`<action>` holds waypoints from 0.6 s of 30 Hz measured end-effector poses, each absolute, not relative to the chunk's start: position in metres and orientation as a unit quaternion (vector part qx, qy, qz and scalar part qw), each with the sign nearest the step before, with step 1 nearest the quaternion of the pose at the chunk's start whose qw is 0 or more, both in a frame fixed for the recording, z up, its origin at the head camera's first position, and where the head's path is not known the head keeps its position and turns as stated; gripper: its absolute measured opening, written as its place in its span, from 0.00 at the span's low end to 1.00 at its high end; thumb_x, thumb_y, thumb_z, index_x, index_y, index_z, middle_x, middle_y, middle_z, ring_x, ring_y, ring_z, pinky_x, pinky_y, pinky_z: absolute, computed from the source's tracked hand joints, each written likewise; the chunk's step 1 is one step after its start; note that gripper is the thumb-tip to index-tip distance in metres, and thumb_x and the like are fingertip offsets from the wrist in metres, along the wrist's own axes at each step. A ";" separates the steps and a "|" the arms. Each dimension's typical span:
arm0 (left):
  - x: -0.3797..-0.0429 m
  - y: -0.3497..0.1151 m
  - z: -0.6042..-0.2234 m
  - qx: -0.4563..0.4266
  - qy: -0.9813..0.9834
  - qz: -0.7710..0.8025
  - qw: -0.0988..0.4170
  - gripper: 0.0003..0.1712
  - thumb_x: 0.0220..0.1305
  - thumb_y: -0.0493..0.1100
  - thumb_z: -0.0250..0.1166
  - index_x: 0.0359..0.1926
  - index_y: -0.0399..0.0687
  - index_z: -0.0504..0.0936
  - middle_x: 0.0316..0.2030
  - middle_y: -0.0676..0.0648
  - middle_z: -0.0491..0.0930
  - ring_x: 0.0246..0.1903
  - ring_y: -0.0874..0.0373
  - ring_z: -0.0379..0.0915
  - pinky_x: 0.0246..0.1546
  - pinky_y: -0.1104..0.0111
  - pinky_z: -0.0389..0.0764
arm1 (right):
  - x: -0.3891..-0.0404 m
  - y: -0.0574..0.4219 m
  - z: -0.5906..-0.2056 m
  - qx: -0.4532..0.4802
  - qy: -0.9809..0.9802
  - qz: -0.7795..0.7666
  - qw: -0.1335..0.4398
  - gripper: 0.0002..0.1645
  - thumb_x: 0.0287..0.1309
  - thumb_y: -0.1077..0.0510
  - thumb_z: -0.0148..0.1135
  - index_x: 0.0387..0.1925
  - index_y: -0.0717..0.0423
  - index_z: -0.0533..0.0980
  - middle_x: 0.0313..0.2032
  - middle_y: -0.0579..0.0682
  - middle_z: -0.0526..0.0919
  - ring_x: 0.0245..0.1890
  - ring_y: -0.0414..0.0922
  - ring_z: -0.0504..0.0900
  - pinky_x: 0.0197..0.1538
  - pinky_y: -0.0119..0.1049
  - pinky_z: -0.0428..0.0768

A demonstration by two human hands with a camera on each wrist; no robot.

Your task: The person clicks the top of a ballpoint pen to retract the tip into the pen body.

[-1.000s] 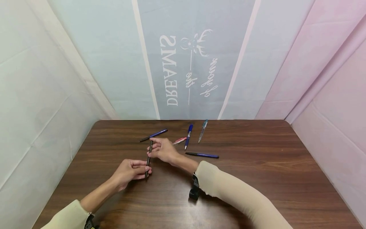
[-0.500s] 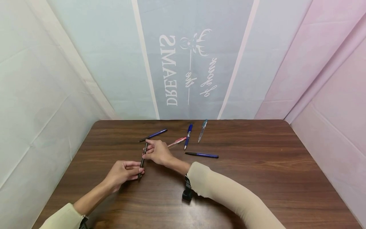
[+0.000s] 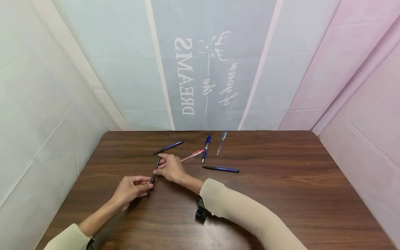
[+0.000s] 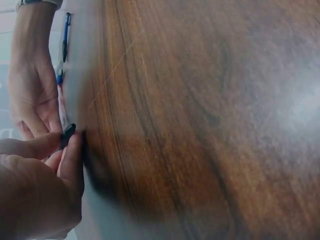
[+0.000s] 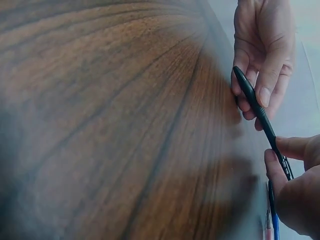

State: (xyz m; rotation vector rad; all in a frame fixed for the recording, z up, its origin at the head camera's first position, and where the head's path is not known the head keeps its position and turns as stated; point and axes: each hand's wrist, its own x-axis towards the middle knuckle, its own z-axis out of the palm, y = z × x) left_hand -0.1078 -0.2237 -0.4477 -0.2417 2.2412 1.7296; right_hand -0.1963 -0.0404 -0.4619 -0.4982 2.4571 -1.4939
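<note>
So the left grip (image 3: 126, 189) pinches the near end of a black pen (image 3: 152, 178) between thumb and fingers. The pen slants over to the right grip (image 3: 170, 168), clamped on its far end, probably because two pinches keep it steadier. Just beyond the right grip lies one blue-and-black pen (image 3: 168, 147); to that grip's right, one pink-ended clear pen (image 3: 191, 157) reaches one navy pen (image 3: 206, 149), can't tell if they touch. Further right: a second blue-and-black pen (image 3: 221, 169), then, farther out, one teal-topped clear pen (image 3: 221, 143). That's six pens, five scattered on the counter (image 3: 312, 194), likely not arranged deliberately.
</note>
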 end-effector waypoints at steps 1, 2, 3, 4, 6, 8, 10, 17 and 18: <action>-0.107 -0.224 -0.448 -0.085 0.787 0.593 0.146 0.23 0.68 0.32 0.72 0.59 0.20 0.80 0.47 0.35 0.89 0.42 0.55 0.88 0.40 0.65 0.91 | -0.196 -0.041 -0.462 -0.169 0.837 -0.509 0.110 0.42 0.53 0.61 0.84 0.68 0.63 0.76 0.43 0.50 0.92 0.34 0.32 0.89 0.46 0.25 0.85; -0.107 -0.224 -0.448 -0.085 0.794 0.585 0.142 0.23 0.68 0.32 0.72 0.59 0.20 0.80 0.47 0.35 0.89 0.43 0.54 0.88 0.41 0.64 0.91 | -0.196 -0.043 -0.463 -0.168 0.837 -0.509 0.109 0.42 0.53 0.61 0.84 0.68 0.63 0.77 0.43 0.50 0.92 0.34 0.32 0.89 0.47 0.25 0.85; -0.107 -0.224 -0.448 -0.083 0.800 0.578 0.139 0.23 0.68 0.33 0.72 0.58 0.20 0.81 0.47 0.34 0.89 0.44 0.52 0.89 0.41 0.64 0.91 | -0.196 -0.043 -0.464 -0.168 0.838 -0.507 0.108 0.42 0.53 0.61 0.84 0.68 0.63 0.77 0.43 0.50 0.92 0.34 0.32 0.89 0.47 0.25 0.85; -0.107 -0.225 -0.448 -0.080 0.805 0.572 0.137 0.22 0.68 0.33 0.73 0.58 0.21 0.81 0.48 0.33 0.88 0.45 0.51 0.89 0.41 0.64 0.91 | -0.196 -0.044 -0.464 -0.168 0.839 -0.506 0.107 0.41 0.52 0.61 0.84 0.68 0.63 0.77 0.43 0.50 0.92 0.34 0.32 0.89 0.48 0.25 0.85; -0.106 -0.225 -0.447 -0.075 0.814 0.561 0.135 0.22 0.67 0.33 0.73 0.57 0.21 0.82 0.48 0.33 0.88 0.45 0.48 0.89 0.42 0.63 0.91 | -0.195 -0.046 -0.464 -0.169 0.843 -0.500 0.105 0.42 0.52 0.60 0.84 0.68 0.63 0.77 0.43 0.50 0.92 0.34 0.32 0.90 0.49 0.25 0.85; -0.105 -0.225 -0.446 -0.068 0.819 0.554 0.132 0.21 0.67 0.33 0.73 0.56 0.22 0.83 0.47 0.33 0.89 0.45 0.47 0.89 0.41 0.64 0.91 | -0.195 -0.046 -0.465 -0.170 0.845 -0.495 0.105 0.42 0.52 0.60 0.84 0.68 0.63 0.77 0.43 0.50 0.92 0.34 0.32 0.90 0.50 0.25 0.85; -0.105 -0.226 -0.446 -0.060 0.825 0.547 0.130 0.20 0.66 0.33 0.74 0.55 0.22 0.83 0.45 0.33 0.89 0.44 0.47 0.90 0.40 0.64 0.91 | -0.194 -0.047 -0.465 -0.172 0.848 -0.490 0.105 0.42 0.52 0.60 0.85 0.68 0.63 0.77 0.43 0.51 0.92 0.34 0.32 0.90 0.51 0.26 0.85; -0.101 -0.227 -0.448 -0.045 0.846 0.519 0.117 0.18 0.62 0.32 0.77 0.50 0.23 0.86 0.38 0.36 0.91 0.39 0.48 0.90 0.35 0.65 0.91 | -0.189 -0.049 -0.466 -0.192 0.856 -0.468 0.102 0.41 0.52 0.59 0.85 0.66 0.64 0.78 0.44 0.52 0.93 0.36 0.33 0.90 0.51 0.25 0.85; -0.100 -0.227 -0.448 -0.043 0.849 0.515 0.115 0.18 0.62 0.32 0.77 0.50 0.24 0.86 0.38 0.37 0.91 0.38 0.49 0.91 0.35 0.66 0.91 | -0.188 -0.049 -0.466 -0.196 0.858 -0.465 0.100 0.40 0.52 0.59 0.85 0.66 0.64 0.78 0.43 0.51 0.93 0.36 0.33 0.91 0.50 0.25 0.85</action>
